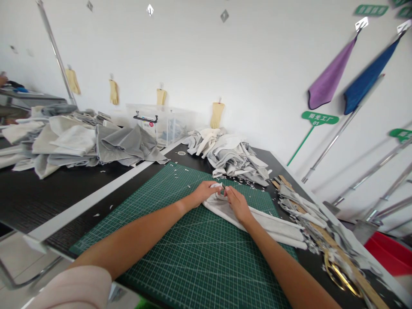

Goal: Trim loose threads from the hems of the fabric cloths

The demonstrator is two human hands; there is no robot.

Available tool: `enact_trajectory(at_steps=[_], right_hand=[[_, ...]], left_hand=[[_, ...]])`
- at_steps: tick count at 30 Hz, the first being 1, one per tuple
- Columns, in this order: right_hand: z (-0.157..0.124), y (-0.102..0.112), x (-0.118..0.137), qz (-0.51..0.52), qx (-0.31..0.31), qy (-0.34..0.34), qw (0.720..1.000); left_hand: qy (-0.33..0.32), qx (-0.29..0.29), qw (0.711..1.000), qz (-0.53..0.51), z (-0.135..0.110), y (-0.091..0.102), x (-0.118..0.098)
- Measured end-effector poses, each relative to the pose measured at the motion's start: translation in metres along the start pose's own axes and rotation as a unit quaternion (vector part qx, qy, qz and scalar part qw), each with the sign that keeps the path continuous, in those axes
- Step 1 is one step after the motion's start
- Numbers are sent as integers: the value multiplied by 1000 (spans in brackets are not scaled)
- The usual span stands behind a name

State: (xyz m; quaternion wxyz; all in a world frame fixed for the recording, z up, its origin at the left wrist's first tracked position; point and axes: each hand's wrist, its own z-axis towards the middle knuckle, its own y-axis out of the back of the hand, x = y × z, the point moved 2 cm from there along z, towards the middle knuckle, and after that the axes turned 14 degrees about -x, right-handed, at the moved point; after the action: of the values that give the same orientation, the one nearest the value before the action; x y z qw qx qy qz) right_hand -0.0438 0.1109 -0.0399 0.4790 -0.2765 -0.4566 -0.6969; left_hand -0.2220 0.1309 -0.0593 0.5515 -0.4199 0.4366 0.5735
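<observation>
White-grey cloth [273, 223], one: laid over green cutting mat [180, 249] near its far edge, with long end across mat's right edge; pinched between thumb and fingers of left hand [206, 192]; at same spot, right hand [236, 204], fingers pressed together on small dark item [223, 187], too small to identify; past mat's far edge, cloth heap [231, 156]; along right edge of table [125, 193], scraps [301, 204], gold-handled scissors [341, 278]
</observation>
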Motion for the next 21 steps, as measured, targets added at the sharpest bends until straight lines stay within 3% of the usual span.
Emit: enact_trajectory(at_steps=[6,12,21], right_hand=[[1,1,3,-71,0,42,997],[2,5,-1,-150,-50,54,986],[1,1,-1,-243,3,62,968]], left_hand=[[-29,-13,999,27,0,0,-3],[-68,-41,994,68,1,0,-1],[-87,-44,987,128,5,-2,9]])
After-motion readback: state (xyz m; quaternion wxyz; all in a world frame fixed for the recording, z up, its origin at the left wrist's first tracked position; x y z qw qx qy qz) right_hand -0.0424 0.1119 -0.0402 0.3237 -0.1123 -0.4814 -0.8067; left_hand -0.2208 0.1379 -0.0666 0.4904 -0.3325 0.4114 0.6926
